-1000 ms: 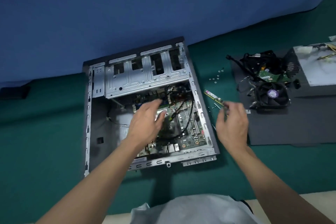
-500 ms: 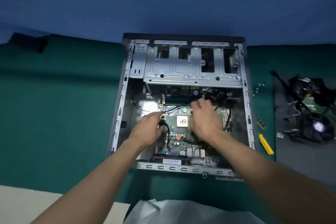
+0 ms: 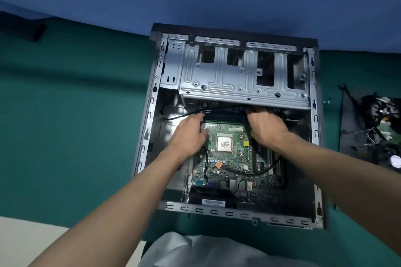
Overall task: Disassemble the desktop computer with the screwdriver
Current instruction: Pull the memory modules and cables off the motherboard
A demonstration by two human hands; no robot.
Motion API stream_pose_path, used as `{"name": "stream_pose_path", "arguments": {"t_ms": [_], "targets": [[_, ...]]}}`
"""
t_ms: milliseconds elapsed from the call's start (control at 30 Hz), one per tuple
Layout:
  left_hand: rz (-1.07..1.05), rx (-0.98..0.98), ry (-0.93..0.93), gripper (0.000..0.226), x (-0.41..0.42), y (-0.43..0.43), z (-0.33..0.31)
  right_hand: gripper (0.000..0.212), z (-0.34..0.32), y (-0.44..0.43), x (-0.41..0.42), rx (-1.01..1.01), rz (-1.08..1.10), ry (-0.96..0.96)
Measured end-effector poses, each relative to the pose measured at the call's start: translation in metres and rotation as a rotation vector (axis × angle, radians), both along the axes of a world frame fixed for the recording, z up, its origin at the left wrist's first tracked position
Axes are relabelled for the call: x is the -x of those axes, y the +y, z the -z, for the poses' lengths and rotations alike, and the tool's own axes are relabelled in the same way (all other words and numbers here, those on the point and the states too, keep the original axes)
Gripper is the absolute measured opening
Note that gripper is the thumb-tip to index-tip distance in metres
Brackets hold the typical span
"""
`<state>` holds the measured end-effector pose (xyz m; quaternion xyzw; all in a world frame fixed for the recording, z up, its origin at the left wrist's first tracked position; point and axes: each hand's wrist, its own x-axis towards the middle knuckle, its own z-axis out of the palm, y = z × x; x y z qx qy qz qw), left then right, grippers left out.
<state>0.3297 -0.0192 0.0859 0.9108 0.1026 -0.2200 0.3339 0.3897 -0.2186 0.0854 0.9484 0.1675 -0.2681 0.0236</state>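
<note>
I reached into the memory slots [image 3: 225, 116]
My left hand [image 3: 189, 136] pressed with relaxed fingers [image 3: 196, 118]; my right hand [image 3: 265, 127] hid its grip; barcode label [image 3: 213, 202] unreadable.

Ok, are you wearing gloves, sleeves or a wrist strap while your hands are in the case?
No. The left hand and right hand are bare, with no gloves, rings, watch or strap visible. The left forearm and right forearm are uncovered to the frame edge, so no sleeves show. Only a white garment appears at the bottom.
</note>
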Motion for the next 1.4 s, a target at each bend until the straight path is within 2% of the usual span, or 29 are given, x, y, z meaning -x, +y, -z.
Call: {"name": "stream_pose_path", "arguments": {"t_ms": [167,467,567,667,767,833,900,967,1067,1133,1233,1300,1400], "targets": [[-0.109,0.029,-0.039,0.05,0.007,0.003,-0.008,0.012,0.002,0.0,0.007,-0.007,-0.03,-0.086],[-0.126,-0.017,0.062,0.055,0.036,0.012,-0.006,0.029,-0.008,0.002,0.024,0.035,-0.104,-0.255],[-0.14,-0.03,0.094,0.051,0.038,0.013,-0.007,0.019,-0.008,0.002,0.018,0.03,-0.075,-0.247],[-0.175,-0.029,0.098,0.05,0.036,0.014,-0.009,0.006,-0.007,0.002,0.005,0.049,0.009,-0.147],[-0.152,-0.048,0.161,0.059,0.039,0.015,-0.008,0.015,-0.003,0.005,-0.003,0.092,0.121,-0.079],[-0.072,-0.113,0.256,0.057,0.043,0.013,-0.004,0.007,-0.004,0.013,0.0,0.097,0.153,-0.071],[-0.012,-0.182,0.312,0.06,0.045,0.012,0.001,0.009,-0.008,0.023,0.015,0.064,0.067,-0.155],[0.041,-0.259,0.313,0.066,0.043,0.011,0.006,0.033,-0.004,0.034,0.039,-0.082,-0.159,-0.244],[0.125,-0.374,0.309,0.071,0.042,0.011,0.014,0.032,0.002,0.054,0.071,-0.349,-0.484,-0.055],[0.18,-0.461,0.327,0.069,0.043,0.011,0.018,0.029,0.009,0.062,0.079,-0.312,-0.639,-0.003],[0.218,-0.53,0.361,0.074,0.043,0.012,0.024,0.024,0.01,0.065,0.079,-0.191,-0.754,-0.085],[0.243,-0.558,0.357,0.074,0.043,0.011,0.026,0.021,0.002,0.069,0.077,-0.14,-0.802,-0.145],[0.245,-0.57,0.349,0.074,0.044,0.011,0.027,0.024,-0.007,0.079,0.08,0.066,-0.785,-0.127]]}}
